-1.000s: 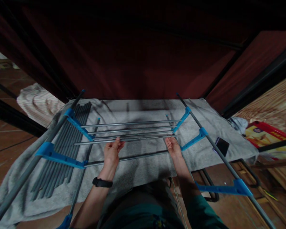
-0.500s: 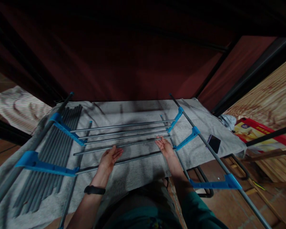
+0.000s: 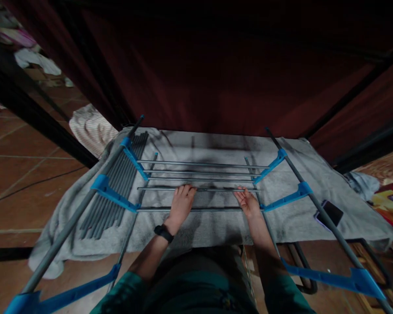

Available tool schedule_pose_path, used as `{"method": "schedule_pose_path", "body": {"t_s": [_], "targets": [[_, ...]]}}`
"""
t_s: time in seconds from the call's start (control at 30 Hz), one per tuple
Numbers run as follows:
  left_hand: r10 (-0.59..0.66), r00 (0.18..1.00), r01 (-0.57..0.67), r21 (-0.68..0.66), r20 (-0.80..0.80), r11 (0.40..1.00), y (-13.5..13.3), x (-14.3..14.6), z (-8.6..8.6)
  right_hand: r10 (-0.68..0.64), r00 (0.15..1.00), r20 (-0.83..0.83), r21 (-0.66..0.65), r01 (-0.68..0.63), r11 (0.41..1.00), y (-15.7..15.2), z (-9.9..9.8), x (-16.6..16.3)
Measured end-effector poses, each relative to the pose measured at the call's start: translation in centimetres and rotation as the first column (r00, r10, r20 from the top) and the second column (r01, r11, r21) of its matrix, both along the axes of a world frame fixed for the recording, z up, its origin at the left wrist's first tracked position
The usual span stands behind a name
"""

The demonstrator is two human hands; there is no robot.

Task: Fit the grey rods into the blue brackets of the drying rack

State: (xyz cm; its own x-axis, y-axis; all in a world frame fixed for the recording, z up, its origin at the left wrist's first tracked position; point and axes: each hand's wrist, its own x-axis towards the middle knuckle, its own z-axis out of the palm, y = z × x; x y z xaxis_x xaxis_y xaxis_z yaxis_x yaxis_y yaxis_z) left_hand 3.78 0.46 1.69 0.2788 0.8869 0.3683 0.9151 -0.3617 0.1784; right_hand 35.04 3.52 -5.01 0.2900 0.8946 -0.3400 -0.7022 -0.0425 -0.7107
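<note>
A rack (image 3: 314,198) lies flat on a grey cloth (image 3: 216,231) spread over the tiled floor (image 3: 26,183). Its blue brackets (image 3: 135,160) on either side carry three thin bars (image 3: 199,171) set close together at the far end. A bottom bar (image 3: 212,209) runs between the nearer pair of brackets. A bundle (image 3: 118,192) of loose grey rods rests on the cloth under the rack's left pole, lying lengthwise away from the person. A dark phone (image 3: 329,213) sits on the cloth just outside the right pole. Between the three bars and the bottom bar lies one more rod (image 3: 216,189), and both hands are on it. The left hand (image 3: 180,204), with a black watch (image 3: 163,232) on its wrist, is back up. Its fingers (image 3: 187,190) stretch forward over the rod left of its middle; whether they curl under it cannot be told. The right hand (image 3: 249,203) is spread open, palm turned partly up, with its fingertips (image 3: 240,192) touching the rod near the right end and not closed around it. The rod's long axis runs straight across the view, left to right, parallel to the other bars. Each end reaches close to a bracket, but whether either end is seated cannot be told.
</note>
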Motion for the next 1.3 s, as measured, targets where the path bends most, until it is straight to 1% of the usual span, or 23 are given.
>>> {"method": "schedule_pose_path", "body": {"t_s": [0.07,0.17,0.27,0.4,0.53,0.7,0.87,1.03,1.2,1.3], "targets": [[-0.049,0.995,0.048,-0.015,-0.089,0.999,0.3,-0.1,-0.1,-0.001,1.000,0.013,-0.012,0.001,1.000,0.0,0.0,0.1],[-0.102,0.981,0.085,-0.110,-0.167,0.990,0.9,-0.4,-0.6,0.000,1.000,0.029,-0.024,0.001,1.000,0.0,0.0,0.3],[-0.134,0.969,0.090,-0.212,-0.208,0.973,1.2,-0.7,-1.1,-0.003,1.000,0.029,-0.034,0.004,0.999,-0.1,-0.1,0.5],[-0.176,0.955,0.110,-0.265,-0.239,0.958,1.2,-0.8,-1.4,-0.035,0.999,0.009,-0.030,0.035,0.999,-0.1,-0.2,0.7],[-0.188,0.952,0.118,-0.278,-0.241,0.953,1.2,-0.8,-1.3,-0.027,1.000,-0.004,-0.057,0.026,0.998,-0.1,-0.3,0.8],[-0.213,0.949,0.143,-0.284,-0.231,0.948,1.3,-0.9,-1.3,-0.016,1.000,0.001,-0.033,0.016,0.999,-0.3,-0.3,0.9],[-0.210,0.951,0.140,-0.291,-0.226,0.946,1.3,-0.9,-1.2,-0.026,1.000,0.016,-0.028,0.026,0.999,-0.4,-0.3,0.8],[-0.204,0.950,0.132,-0.288,-0.235,0.948,1.2,-0.9,-1.2,-0.037,0.999,-0.004,-0.039,0.037,0.999,-0.4,0.2,0.6],[-0.196,0.961,0.137,-0.282,-0.194,0.950,1.3,-0.9,-1.6,-0.045,0.999,-0.007,-0.060,0.044,0.997,-0.4,0.5,0.5],[-0.195,0.966,0.144,-0.273,-0.171,0.951,1.4,-0.8,-1.8,-0.043,0.999,0.008,-0.049,0.044,0.998,-0.4,0.4,0.5]]}}
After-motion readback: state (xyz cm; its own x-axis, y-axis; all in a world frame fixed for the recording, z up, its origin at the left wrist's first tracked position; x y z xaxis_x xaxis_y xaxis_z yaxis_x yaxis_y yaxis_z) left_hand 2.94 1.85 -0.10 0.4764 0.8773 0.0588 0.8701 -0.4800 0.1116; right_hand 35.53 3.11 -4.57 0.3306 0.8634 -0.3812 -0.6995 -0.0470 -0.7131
